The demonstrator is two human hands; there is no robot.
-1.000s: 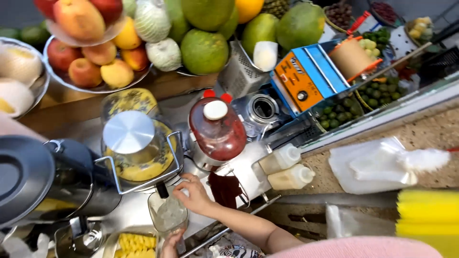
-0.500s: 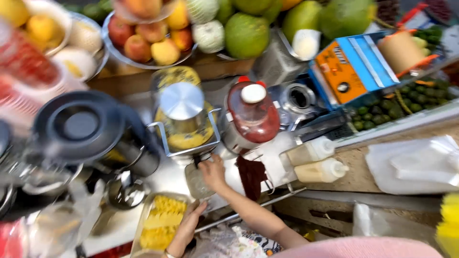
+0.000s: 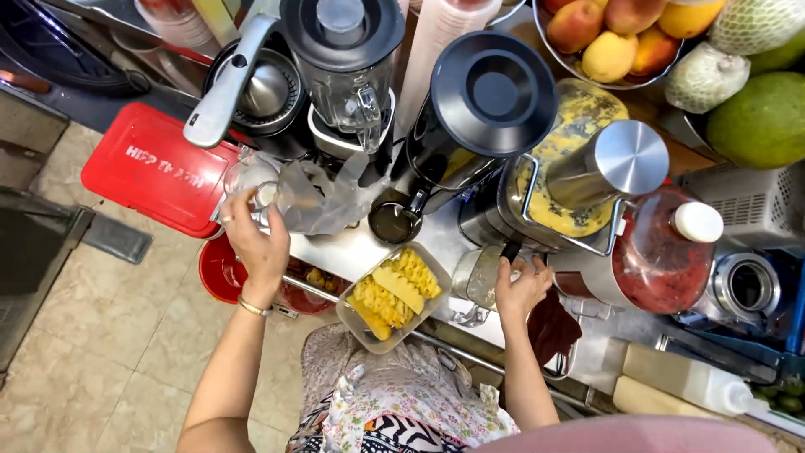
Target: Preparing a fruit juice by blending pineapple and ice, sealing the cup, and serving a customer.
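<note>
- The left hand (image 3: 256, 243) is closing around a clear plastic cup (image 3: 251, 180), held up beside a crumpled clear bag (image 3: 323, 197).
- The right hand (image 3: 521, 289) is gripping a glass measuring jug (image 3: 480, 277) under the spout of the juicer (image 3: 570, 189).
- A tray of cut pineapple (image 3: 394, 294) is sitting between the two hands.
- A jar of red juice (image 3: 658, 252) is standing just right of the right hand.

A red rectangular lid (image 3: 155, 172) with white lettering lies left of the blender (image 3: 345, 71); a crumpled clear plastic bag (image 3: 323, 197) sits just below the blender.
</note>
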